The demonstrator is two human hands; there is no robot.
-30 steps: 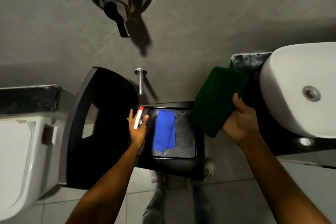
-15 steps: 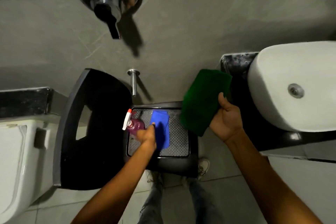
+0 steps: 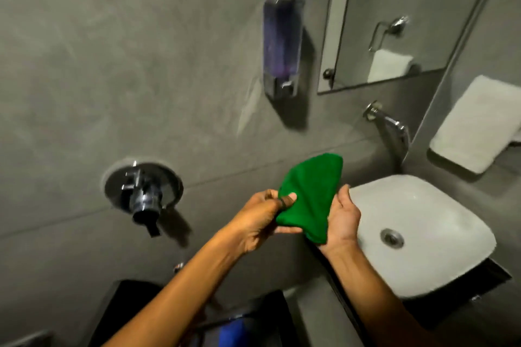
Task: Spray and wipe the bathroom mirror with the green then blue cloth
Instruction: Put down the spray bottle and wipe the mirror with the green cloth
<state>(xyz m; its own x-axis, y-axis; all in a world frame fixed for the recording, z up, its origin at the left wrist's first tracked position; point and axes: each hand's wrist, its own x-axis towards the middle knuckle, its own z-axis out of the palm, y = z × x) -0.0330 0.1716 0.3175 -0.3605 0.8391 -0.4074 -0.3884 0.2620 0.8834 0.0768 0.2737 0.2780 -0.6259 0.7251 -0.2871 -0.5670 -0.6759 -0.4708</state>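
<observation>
The left hand (image 3: 260, 215) pinches one edge of the green cloth (image 3: 308, 196) and the right hand (image 3: 342, 221) cups its other side, seemingly bunching it for the first wipe, so the next move is up and right to the mirror (image 3: 394, 20), well above the sink (image 3: 417, 234).

Two hands show, the left hand (image 3: 260, 220) and the right hand (image 3: 342, 220). There are two cloths: one green cloth (image 3: 310, 194) and one blue cloth (image 3: 232, 332). One mirror (image 3: 394, 8), one basin (image 3: 417, 234), one tap (image 3: 390, 127), one dispenser (image 3: 283, 45), one shower valve (image 3: 143, 190) and one white towel (image 3: 479, 124) also show.
</observation>
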